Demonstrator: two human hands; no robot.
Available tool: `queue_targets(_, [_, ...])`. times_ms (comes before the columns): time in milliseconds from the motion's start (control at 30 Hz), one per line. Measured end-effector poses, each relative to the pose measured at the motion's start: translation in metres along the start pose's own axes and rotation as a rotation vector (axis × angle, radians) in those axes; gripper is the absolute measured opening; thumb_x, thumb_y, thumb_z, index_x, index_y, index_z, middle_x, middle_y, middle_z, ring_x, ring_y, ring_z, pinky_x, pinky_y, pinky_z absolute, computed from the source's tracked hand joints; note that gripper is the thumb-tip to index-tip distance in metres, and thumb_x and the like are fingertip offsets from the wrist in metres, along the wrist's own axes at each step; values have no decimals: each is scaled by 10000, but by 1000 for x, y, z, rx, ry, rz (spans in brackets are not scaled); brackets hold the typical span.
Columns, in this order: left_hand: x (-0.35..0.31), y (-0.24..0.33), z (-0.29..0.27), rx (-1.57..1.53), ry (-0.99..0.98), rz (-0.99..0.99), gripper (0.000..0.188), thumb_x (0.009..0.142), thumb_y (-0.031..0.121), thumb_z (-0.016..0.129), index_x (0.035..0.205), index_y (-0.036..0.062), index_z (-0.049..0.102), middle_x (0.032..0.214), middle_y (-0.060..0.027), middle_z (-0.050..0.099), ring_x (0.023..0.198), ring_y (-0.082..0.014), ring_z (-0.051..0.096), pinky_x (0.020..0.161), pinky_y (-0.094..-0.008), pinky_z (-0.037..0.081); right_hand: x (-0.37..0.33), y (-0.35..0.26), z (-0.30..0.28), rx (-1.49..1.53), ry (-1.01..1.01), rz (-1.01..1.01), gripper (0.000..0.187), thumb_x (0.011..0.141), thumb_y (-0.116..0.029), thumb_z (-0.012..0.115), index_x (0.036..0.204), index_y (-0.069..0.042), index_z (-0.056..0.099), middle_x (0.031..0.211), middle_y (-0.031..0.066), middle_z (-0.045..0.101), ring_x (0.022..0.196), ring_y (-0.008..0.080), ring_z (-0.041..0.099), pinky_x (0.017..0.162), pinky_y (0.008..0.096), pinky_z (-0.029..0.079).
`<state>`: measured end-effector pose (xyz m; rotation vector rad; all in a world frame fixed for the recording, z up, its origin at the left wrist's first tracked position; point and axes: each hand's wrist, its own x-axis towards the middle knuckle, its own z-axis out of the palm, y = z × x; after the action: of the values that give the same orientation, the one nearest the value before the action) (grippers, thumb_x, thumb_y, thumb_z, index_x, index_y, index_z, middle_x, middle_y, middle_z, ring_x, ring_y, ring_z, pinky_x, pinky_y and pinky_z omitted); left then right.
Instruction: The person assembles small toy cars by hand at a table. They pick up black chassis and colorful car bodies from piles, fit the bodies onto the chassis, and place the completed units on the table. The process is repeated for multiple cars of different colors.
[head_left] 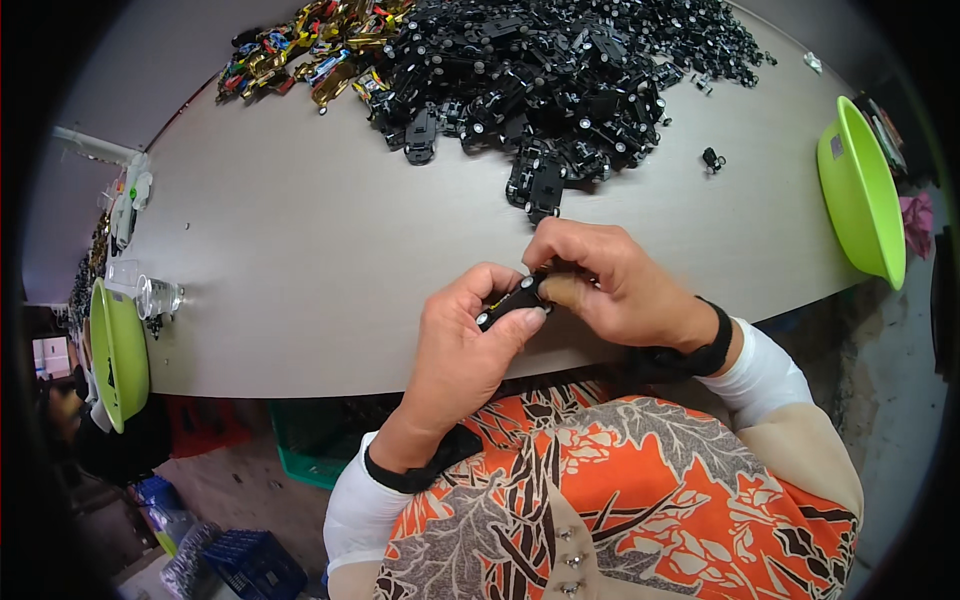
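Black chassis pile (560,80) lies beyond your hands, nothing between (green basin (862,190) far right). Your left hand (465,340) and right hand (610,285) together clamp a black toy-car chassis (512,300), long axis running lower-left to upper-right.

left hand (468,330) curled, right hand (610,285) pinching

You see a grey table (300,260); on it lie a black parts heap (540,70) at top centre, coloured toy cars (300,50) at upper left, and green bowls (860,190) at both edges.

Both hands, left hand (465,325) and right hand (610,280), pinched a small black toy car chassis (512,300) together, big chassis pile (540,80) lay just beyond them on the counter (300,240).
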<state>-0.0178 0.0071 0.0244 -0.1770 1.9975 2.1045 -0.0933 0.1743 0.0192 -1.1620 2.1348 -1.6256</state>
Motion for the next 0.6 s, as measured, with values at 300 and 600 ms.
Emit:
queue_targets(300, [6, 2, 1, -38, 153, 125, 193, 800, 17, 637, 975, -21, 567, 796, -2, 587, 711, -52, 519, 640, -207, 439, -4, 10, 17, 228, 202, 165, 188, 798, 74, 548, 956, -7, 488, 793, 46, 521, 707, 127, 512, 600, 280, 409])
queue_targets(600, [11, -11, -14, -504, 142, 77, 235, 812, 36, 609, 1037, 14, 544, 905, -84, 624, 786, -140, 612, 703, -280, 510, -5, 5, -1, 547, 91, 367, 127, 796, -23, 627, 896, -19, 548, 803, -28, 537, 678, 26, 478, 575, 191, 395])
